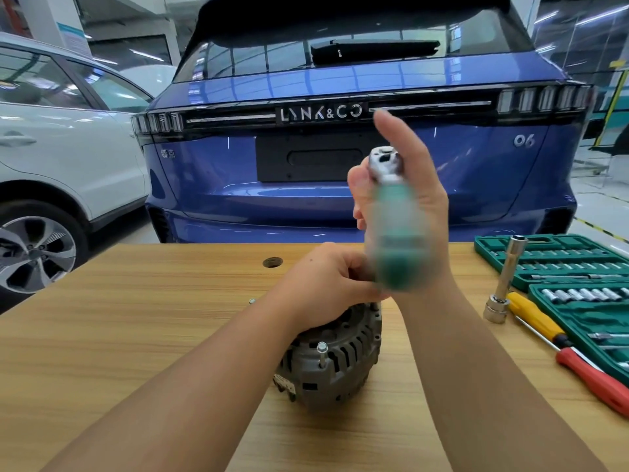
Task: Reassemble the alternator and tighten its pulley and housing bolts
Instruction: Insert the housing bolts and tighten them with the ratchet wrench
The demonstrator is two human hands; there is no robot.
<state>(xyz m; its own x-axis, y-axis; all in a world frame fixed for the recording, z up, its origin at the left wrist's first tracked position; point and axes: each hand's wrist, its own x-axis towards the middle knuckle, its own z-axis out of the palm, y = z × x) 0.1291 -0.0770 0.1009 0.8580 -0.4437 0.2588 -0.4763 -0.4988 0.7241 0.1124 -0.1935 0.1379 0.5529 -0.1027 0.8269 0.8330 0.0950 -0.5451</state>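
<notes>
Alternator (335,361): heavy, rigid casting; we steady it under left hand (326,284), fingers curled on top. Right hand (405,212) grips ratchet (391,212) handle.

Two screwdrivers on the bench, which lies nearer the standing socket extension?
The yellow-handled screwdriver: its handle end lies right beside the extension's base. The red-handled screwdriver lies farther, toward the table's near right edge.
</notes>
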